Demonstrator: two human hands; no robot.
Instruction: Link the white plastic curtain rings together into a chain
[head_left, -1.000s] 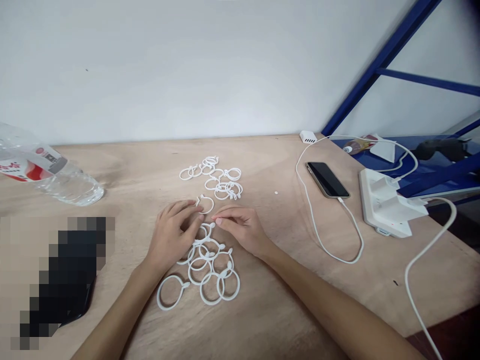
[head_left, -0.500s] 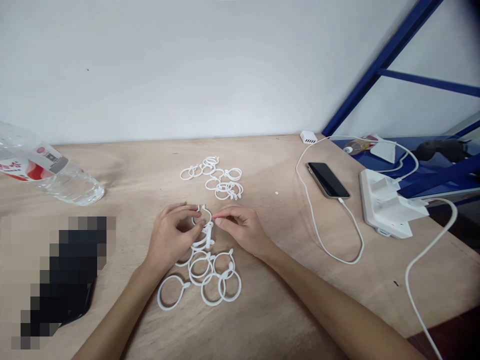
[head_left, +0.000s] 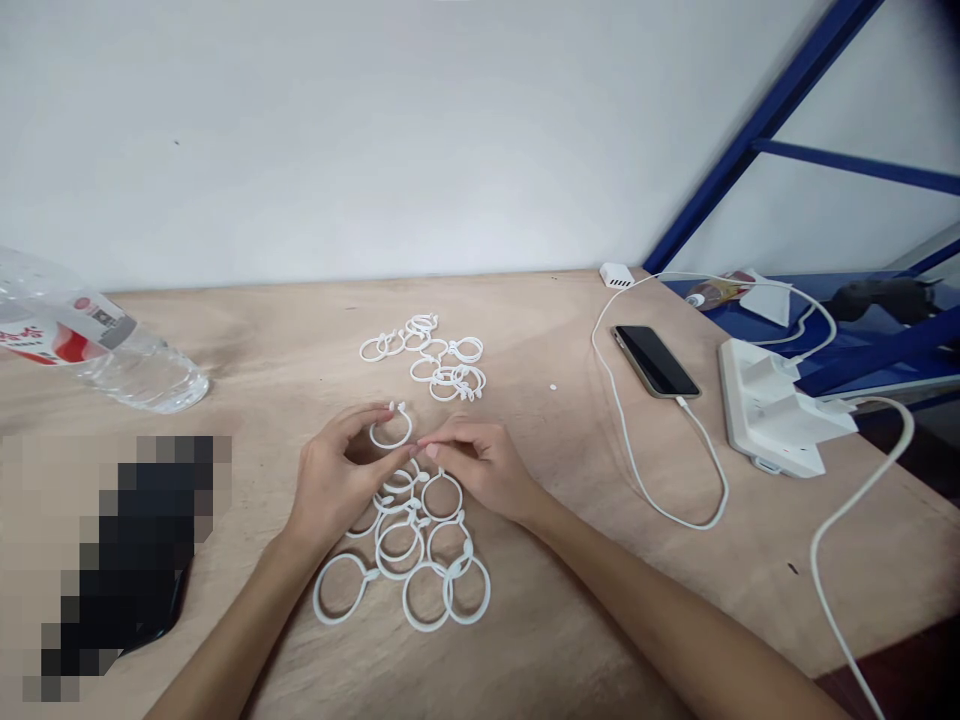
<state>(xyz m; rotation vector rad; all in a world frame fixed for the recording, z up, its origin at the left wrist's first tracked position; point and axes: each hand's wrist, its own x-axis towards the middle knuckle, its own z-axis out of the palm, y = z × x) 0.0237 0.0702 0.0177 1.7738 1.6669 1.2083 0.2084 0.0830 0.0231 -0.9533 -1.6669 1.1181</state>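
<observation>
A white plastic ring (head_left: 391, 446) with its clasp parted at the top is gripped between the thumb and fingers of my left hand (head_left: 337, 470). My right hand (head_left: 491, 465) is pinched closed, its fingertips against the left thumb tip. What lies in that pinch is too small to make out. Just below the right fingertips is another ring (head_left: 441, 519), closed, its small clasp pointing up at them. Several more closed white rings (head_left: 426, 628) overlap on the table under and in front of my hands.
A second cluster of white rings (head_left: 433, 372) lies farther back. To the right are a phone (head_left: 656, 360) on a white cable, a power strip (head_left: 772, 410) and a small white charger (head_left: 617, 274). A plastic bottle (head_left: 142, 365) lies at left on the wooden table (head_left: 570, 600).
The open ring in my left hand has shifted left and slightly up. The ring below my right fingertips has swung from edge-on to face-on. Rings in the near pile have slid slightly toward me.
</observation>
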